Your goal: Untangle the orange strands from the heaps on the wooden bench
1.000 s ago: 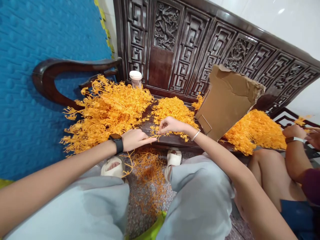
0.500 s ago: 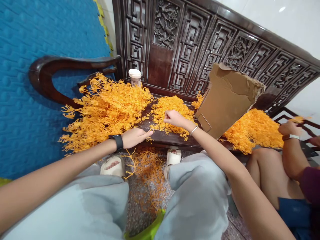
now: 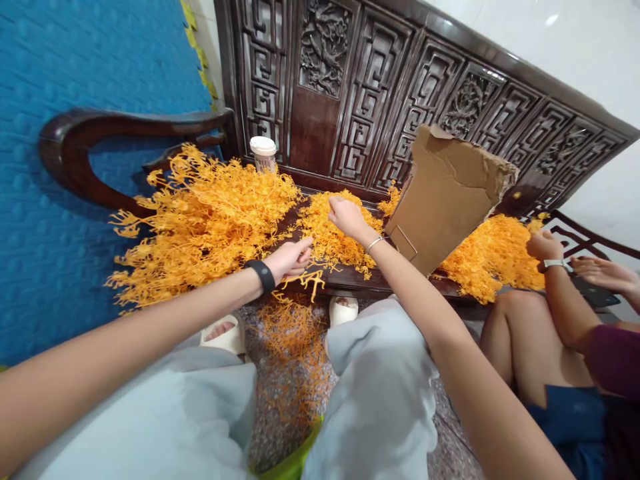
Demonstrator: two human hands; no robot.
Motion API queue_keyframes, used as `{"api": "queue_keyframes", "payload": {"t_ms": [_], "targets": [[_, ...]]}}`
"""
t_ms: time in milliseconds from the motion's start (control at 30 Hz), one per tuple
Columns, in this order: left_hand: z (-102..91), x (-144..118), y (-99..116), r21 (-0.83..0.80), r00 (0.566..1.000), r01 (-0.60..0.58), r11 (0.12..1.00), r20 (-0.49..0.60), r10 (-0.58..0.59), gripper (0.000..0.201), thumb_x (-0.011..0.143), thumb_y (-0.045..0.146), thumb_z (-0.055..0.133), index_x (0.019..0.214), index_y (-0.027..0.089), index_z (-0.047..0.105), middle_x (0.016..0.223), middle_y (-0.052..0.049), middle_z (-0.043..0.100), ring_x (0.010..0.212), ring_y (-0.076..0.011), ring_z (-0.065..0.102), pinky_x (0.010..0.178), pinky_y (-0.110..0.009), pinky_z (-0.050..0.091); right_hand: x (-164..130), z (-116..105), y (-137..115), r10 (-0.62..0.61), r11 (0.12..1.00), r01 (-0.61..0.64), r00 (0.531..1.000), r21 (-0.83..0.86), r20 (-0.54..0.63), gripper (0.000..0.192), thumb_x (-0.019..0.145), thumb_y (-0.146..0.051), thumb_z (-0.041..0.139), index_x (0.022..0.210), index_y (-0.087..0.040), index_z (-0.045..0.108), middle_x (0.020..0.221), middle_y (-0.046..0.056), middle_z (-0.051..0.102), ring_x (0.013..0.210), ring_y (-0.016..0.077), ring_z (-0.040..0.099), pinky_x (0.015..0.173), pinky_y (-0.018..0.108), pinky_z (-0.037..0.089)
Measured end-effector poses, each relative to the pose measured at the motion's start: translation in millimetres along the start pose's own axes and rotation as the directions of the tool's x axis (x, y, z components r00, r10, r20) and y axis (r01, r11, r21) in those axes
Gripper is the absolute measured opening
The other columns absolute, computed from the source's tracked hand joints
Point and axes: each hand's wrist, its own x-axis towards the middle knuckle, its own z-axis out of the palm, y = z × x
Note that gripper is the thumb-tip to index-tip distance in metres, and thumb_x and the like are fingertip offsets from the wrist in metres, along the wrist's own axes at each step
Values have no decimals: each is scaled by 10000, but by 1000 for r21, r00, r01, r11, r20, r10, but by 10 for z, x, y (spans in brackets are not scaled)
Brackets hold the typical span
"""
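Orange plastic sprigs (image 3: pixel 200 220) lie heaped on the dark carved wooden bench (image 3: pixel 350 100), the branched ones in a big pile at left, a smaller pile of loose bits (image 3: pixel 333 230) at centre. Left hand (image 3: pixel 293 259) is pinched shut on one sprig stem (image 3: pixel 305 280) at the bench's front edge. Right hand (image 3: pixel 347 217) rests on the loose bits, fingers curled down into them; whether it grips anything cannot be told. Stripped stems (image 3: pixel 295 333) litter the floor between the sandals. Judged step: plucking bits off a held sprig. Next move likely calls for a firm left pinch while the right picks. A co-worker's hand (image 3: pixel 543 245) works the right-hand pile beyond the cardboard sheet (image 3: pixel 445 200).
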Motion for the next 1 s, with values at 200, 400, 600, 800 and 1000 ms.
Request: {"api": "queue_keyframes", "payload": {"t_ms": [200, 400, 600, 800, 1000], "targets": [[257, -300, -65, 285, 984, 11, 959, 168, -61, 575, 831, 514, 347, 363, 183, 305, 276, 53, 201, 222, -51, 190, 314, -218, 115, -38, 141, 751, 536, 839, -530, 844, 128, -14, 244, 793, -79, 398, 974, -114, 558, 993, 173, 592, 900, 232, 564, 763, 346, 430], [25, -441, -109, 334, 991, -49, 941, 134, 4, 570, 799, 579, 345, 382, 191, 317, 274, 60, 215, 221, -61, 224, 321, -220, 147, -12, 328, 987, 628, 665, -552, 778, 502, 23, 186, 727, -92, 503, 870, -143, 610, 719, 46, 614, 636, 138, 594, 629, 251, 467], [-244, -504, -60, 363, 999, -47, 931, 6, 48, 564, 819, 558, 324, 395, 187, 310, 297, 62, 204, 227, -54, 240, 326, -214, 154, 217, 356, 855, 586, 460, -434, 804, 775, 103, 278, 713, 4, 433, 887, -95, 626, 580, -6, 543, 511, 83, 559, 571, 212, 484], [-339, -544, 34, 346, 997, -55, 937, -34, 71, 555, 861, 502, 259, 404, 188, 292, 303, 56, 215, 231, -58, 250, 340, -224, 153, 184, 318, 748, 555, 353, -362, 823, 863, 118, 336, 719, 26, 441, 982, -119, 592, 587, -34, 525, 458, 50, 526, 519, 178, 465], [-444, -526, 30, 675, 953, -276, 684, 101, 284, 553, 818, 535, 345, 401, 179, 277, 389, 46, 241, 360, -62, 264, 426, -234, 210, 23, 197, 365, 299, 232, -301, 927, 925, 226, 137, 823, -190, 489, 884, -130, 595, 730, 29, 625, 560, 69, 586, 529, 168, 463]]}}
